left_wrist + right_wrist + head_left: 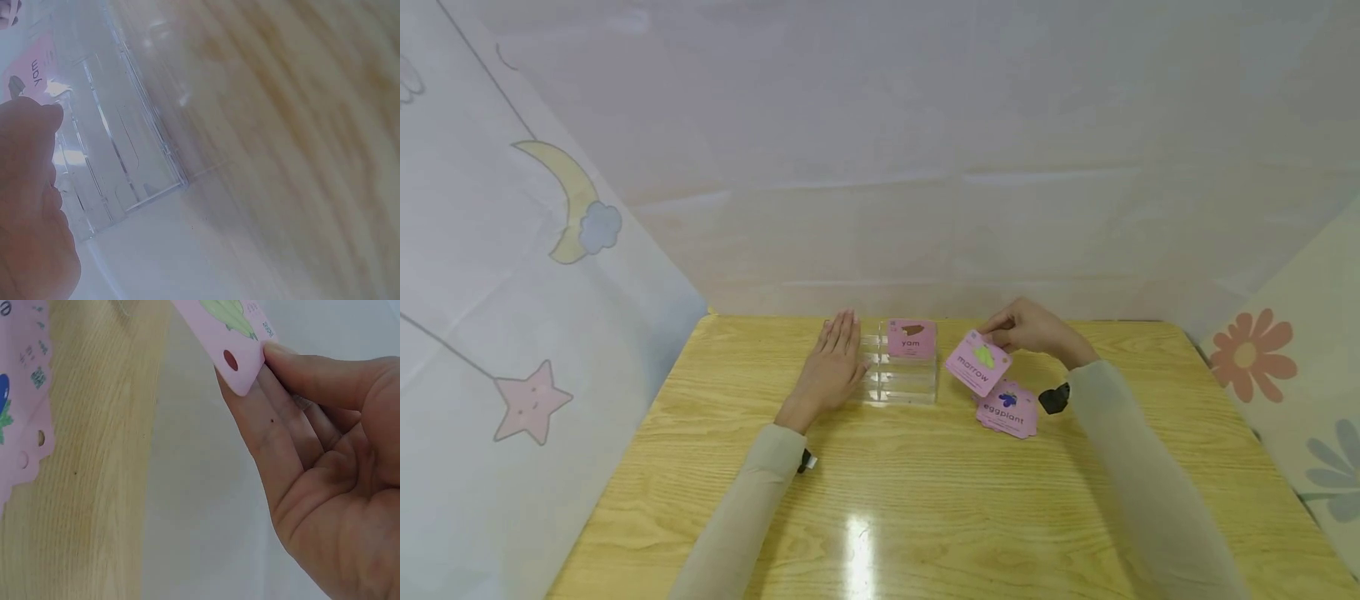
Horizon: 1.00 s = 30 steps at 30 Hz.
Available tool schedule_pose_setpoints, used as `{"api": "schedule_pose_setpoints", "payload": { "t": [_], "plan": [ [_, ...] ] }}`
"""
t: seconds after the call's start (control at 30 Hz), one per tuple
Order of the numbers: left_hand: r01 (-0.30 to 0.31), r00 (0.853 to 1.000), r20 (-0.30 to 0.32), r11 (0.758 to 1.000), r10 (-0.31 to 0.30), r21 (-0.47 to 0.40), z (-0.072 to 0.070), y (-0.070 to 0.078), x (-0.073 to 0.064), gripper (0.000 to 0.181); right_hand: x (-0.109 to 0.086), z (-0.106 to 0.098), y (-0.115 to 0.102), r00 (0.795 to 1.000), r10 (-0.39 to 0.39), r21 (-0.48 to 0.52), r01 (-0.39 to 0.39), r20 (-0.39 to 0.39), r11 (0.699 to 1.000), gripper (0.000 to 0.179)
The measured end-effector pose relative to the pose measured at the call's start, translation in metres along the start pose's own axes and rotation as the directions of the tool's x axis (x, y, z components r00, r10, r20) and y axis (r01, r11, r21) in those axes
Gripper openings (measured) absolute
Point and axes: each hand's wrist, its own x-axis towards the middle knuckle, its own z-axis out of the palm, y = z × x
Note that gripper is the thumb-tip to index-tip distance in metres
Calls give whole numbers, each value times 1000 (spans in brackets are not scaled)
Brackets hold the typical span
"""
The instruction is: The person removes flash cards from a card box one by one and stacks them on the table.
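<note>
My right hand pinches a pink flash card labelled "marrow" by its corner, thumb on the printed face, as the right wrist view also shows. Below it, a stack of pink cards lies on the table with the "eggplant" card on top. My left hand lies with straight fingers over the left side of a clear tiered plastic rack. In the left wrist view the rack's clear steps show beside the hand. A pink "yam" card stands in the rack's back right section.
The wooden table runs back to a pale cloth wall. Printed side cloths stand left and right, with a moon and star at left and flowers at right. Dark wrist devices sit at both cuffs.
</note>
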Motion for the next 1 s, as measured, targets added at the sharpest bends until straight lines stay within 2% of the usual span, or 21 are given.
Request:
{"api": "schedule_pose_setpoints", "payload": {
  "t": [0.23, 0.6, 1.0],
  "plan": [
    [4, 1000, 26, 1000, -4, 1, 1, -1, 1, 80, -6, 1, 8, 1000, 1, 32, -2, 31, 999, 33],
    [-3, 1000, 14, 1000, 3, 10, 2, -2, 0, 79, -10, 3, 25, 997, 35, 59, -39, 70, 997, 33],
    [-2, 1000, -4, 1000, 2, 27, 3, -2, 1, 79, -23, 6, 45, 994, 30, 65, -37, 104, 997, 31]
  ]
}}
